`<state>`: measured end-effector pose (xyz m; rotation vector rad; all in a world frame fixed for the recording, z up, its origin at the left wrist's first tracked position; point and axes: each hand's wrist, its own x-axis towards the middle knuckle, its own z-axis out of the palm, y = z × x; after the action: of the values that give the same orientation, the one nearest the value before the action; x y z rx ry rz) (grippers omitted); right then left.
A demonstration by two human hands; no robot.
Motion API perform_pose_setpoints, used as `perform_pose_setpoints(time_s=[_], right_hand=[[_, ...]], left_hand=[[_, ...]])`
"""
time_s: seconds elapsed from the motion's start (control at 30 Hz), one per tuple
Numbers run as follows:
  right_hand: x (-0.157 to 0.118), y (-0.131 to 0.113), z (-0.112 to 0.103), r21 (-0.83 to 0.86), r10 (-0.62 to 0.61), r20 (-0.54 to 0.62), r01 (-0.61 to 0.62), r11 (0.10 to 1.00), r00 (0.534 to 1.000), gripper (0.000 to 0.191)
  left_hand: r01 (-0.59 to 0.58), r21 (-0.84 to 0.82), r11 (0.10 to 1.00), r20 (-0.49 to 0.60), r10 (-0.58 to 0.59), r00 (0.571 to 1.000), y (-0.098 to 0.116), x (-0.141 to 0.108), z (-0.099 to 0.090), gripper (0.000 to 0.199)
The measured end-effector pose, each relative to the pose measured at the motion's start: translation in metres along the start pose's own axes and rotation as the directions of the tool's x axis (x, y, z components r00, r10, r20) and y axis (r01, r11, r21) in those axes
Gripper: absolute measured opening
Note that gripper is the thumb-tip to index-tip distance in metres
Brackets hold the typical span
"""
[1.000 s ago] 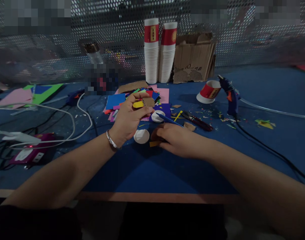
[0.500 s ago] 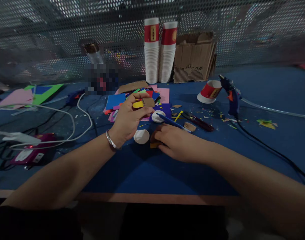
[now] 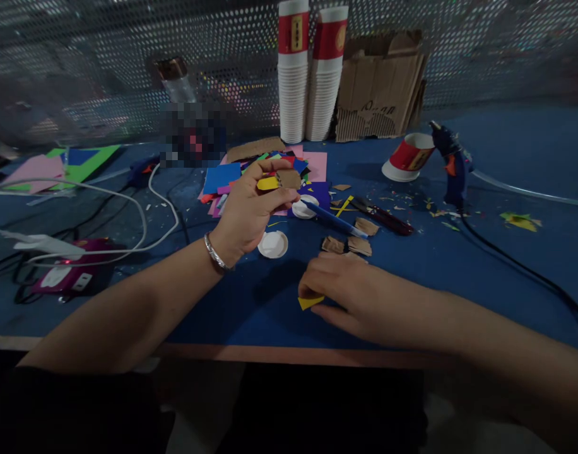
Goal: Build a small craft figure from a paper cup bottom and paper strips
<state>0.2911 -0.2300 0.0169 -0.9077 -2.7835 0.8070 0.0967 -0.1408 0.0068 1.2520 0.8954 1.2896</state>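
My left hand (image 3: 251, 208) is raised over the table with a small brown cardboard piece (image 3: 288, 179) pinched in its fingers. A yellow paper strip (image 3: 267, 183) juts from that cardboard toward the palm. Lower and to the right, my right hand (image 3: 339, 290) has its fingers closed on a yellow paper piece (image 3: 310, 302). A white paper disc with a rim (image 3: 272, 244) lies between the hands. Behind it a blue pen (image 3: 334, 217) rests with its tip over another white disc (image 3: 304, 208). Small cardboard pieces (image 3: 359, 246) lie just beyond my right hand.
Coloured paper sheets (image 3: 223, 178) are piled behind my left hand. Two stacks of paper cups (image 3: 293, 101) stand before a cardboard box (image 3: 378, 94). Rightward are a cut cup (image 3: 409, 157), a glue gun (image 3: 452, 167) and a dark-handled tool (image 3: 386, 217). Cables (image 3: 137, 221) and a magenta power strip (image 3: 71, 271) occupy the left.
My right hand has drawn back toward the table's front edge with the yellow paper, uncovering cardboard pieces. My left hand keeps its hold. The view has tilted slightly down.
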Motion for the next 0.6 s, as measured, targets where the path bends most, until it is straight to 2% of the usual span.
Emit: perform_pose_setpoints(time_s=[0.13, 0.27, 0.47, 0.6], right_hand=[[-0.018, -0.007, 0.013, 0.045, -0.026, -0.015, 0.027, 0.999, 1.0, 0.01], [-0.032, -0.013, 0.027, -0.073, -0.099, -0.135, 0.09, 0.993, 0.986, 0.017], [-0.037, -0.018, 0.039, -0.146, -0.137, -0.2, 0.109, 0.983, 0.97, 0.01], [-0.039, -0.019, 0.045, -0.176, -0.177, -0.237, 0.136, 0.975, 0.955, 0.015]], left_hand=[[-0.002, -0.004, 1.0, -0.001, 0.002, 1.0, 0.0, -0.001, 0.002, 0.044], [-0.009, 0.012, 1.0, -0.009, 0.009, 1.0, -0.001, -0.001, 0.002, 0.042], [-0.01, 0.035, 0.999, 0.004, 0.01, 1.0, -0.003, -0.001, 0.002, 0.046], [-0.009, 0.05, 0.999, 0.009, 0.009, 1.0, -0.003, -0.003, 0.003, 0.046]])
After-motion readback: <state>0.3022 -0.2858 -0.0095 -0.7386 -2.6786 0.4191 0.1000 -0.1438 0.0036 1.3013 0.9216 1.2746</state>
